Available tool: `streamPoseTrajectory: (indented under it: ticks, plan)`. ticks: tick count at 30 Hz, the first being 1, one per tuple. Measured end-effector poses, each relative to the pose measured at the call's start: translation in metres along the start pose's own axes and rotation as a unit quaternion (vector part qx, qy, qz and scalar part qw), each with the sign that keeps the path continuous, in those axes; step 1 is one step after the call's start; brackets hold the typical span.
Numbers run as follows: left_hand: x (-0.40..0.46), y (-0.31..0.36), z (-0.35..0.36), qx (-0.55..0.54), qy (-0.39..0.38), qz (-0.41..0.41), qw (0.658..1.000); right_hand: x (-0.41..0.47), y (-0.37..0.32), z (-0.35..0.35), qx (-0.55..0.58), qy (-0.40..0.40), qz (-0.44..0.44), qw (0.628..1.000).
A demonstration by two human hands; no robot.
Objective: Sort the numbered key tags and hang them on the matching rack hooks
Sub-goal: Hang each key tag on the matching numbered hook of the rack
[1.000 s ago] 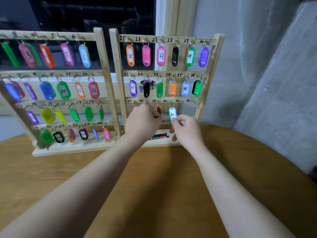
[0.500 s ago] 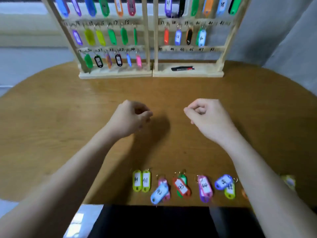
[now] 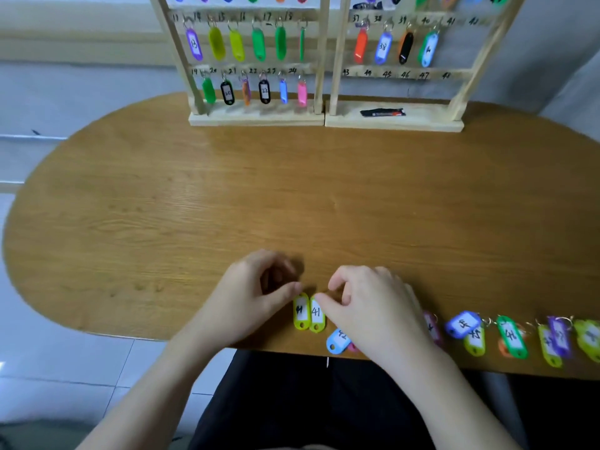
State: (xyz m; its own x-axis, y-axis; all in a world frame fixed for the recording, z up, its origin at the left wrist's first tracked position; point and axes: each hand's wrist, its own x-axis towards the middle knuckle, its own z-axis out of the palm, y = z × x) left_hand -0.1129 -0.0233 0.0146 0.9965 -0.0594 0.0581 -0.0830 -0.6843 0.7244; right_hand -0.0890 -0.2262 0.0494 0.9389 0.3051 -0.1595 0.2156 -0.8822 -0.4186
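Observation:
Two yellow tags lie side by side at the table's near edge: one with an unclear number (image 3: 301, 311) and tag 41 (image 3: 317, 315). My left hand (image 3: 256, 293) has curled fingers, its thumb tip touching the top of the left tag. My right hand (image 3: 367, 303) pinches at the top of tag 41, hiding its ring. More loose tags trail to the right: light blue 42 (image 3: 337, 342), blue (image 3: 462, 324), green 46 (image 3: 511, 336). The two wooden racks (image 3: 256, 120) (image 3: 422, 125) stand at the far edge; hooks under 41 (image 3: 450, 21), 42 and the 43–48 row are bare.
A black and red object (image 3: 382, 112) lies on the right rack's base. The oval wooden table (image 3: 227, 196) spreads between the racks and my hands. Grey walls rise behind and to the right; tiled floor shows at the left.
My hands left the rack, where the right one hung a teal tag at hook 40, and came back to the near edge, down onto the two yellow tags. My view tilted down.

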Motion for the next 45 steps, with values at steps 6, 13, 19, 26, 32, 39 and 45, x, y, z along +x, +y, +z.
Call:
streamPoseTrajectory:
  ticks: [6,13,19,26,32,39,45]
  plan:
    - [-0.003,-0.006,0.007,0.010,0.024,0.043,0.999,0.002,-0.011,0.005,-0.047,0.001,-0.001,0.999]
    - [-0.004,-0.008,0.007,-0.009,0.028,0.040,0.999,0.009,-0.011,0.008,-0.027,0.020,0.001,0.999]
    - [-0.005,-0.009,0.010,-0.015,0.056,0.037,0.998,0.013,-0.007,0.004,-0.021,0.019,0.012,1.000]
    - [-0.006,-0.009,0.011,-0.013,0.067,0.035,0.997,0.012,-0.014,0.002,0.020,0.016,-0.002,1.000]
    - [-0.006,-0.010,0.012,-0.011,0.072,0.038,0.997,0.013,-0.016,-0.002,0.005,-0.007,-0.011,1.000]
    - [-0.006,-0.010,0.011,-0.016,0.070,0.039,0.997,0.015,-0.006,0.002,0.024,0.041,-0.012,0.999]
    - [0.003,-0.002,0.008,-0.027,0.075,0.049,0.996,0.019,0.012,-0.004,0.110,0.115,-0.019,0.987]
